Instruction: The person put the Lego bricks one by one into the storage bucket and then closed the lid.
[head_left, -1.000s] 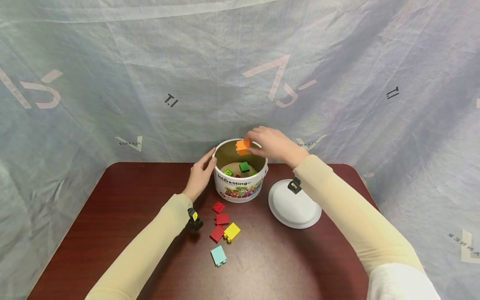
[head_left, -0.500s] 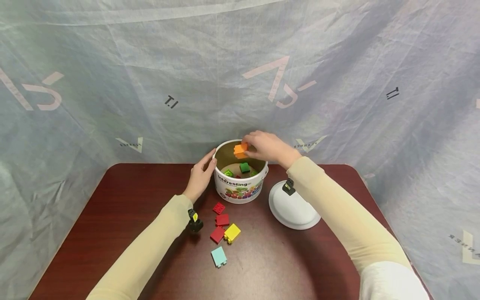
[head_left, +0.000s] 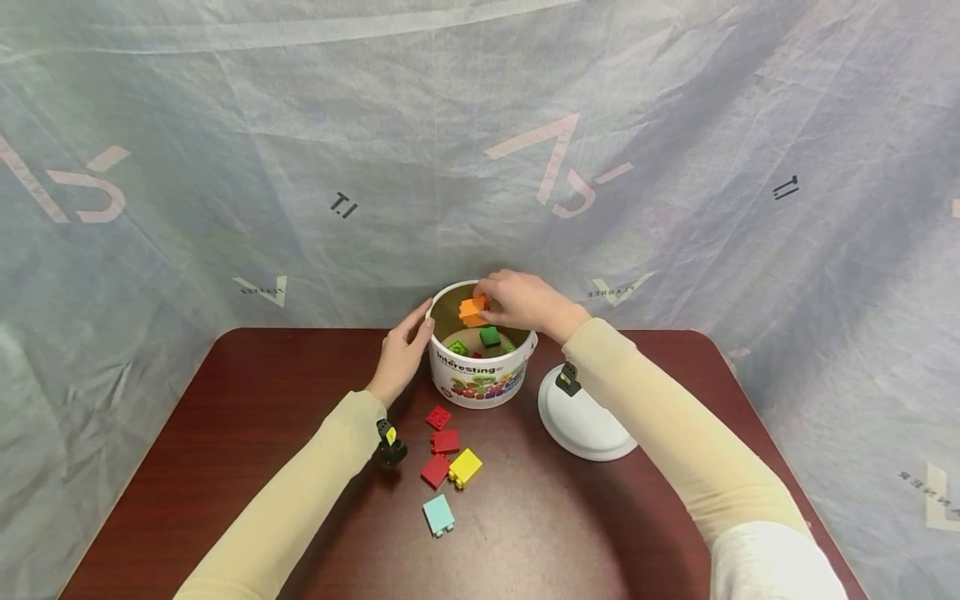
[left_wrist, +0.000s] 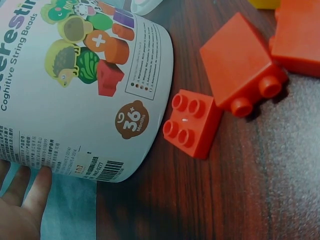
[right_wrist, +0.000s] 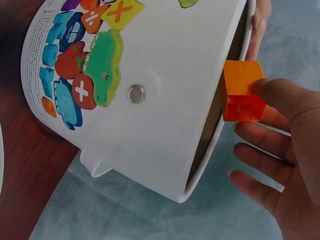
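The near wall of a white printed bucket (head_left: 480,400) hides part of its floor, where a dark green brick (head_left: 490,337), a light green brick (head_left: 457,347) and a scrap of red too small to identify show within. A sleeve (head_left: 675,417) covers part of the white lid (head_left: 588,425), while the left wrist view crops both bucket and left hand (head_left: 401,354). The bucket stands near the far edge of the tabletop (head_left: 225,417), beside a grey cloth (head_left: 450,150); wood runs on to its left, and the lid lies apart at right. Three red bricks (head_left: 446,442), a yellow brick (head_left: 466,468) and a pale blue brick (head_left: 438,515) lie in front. At the bucket's mouth, the right hand (head_left: 519,300) pinches an orange brick (head_left: 472,312), one fingertip hidden behind it and the other fingers apart; whether the brick touches the inner wall cannot be told. The left hand's grip is spread, its fingers against the outer wall near the rim
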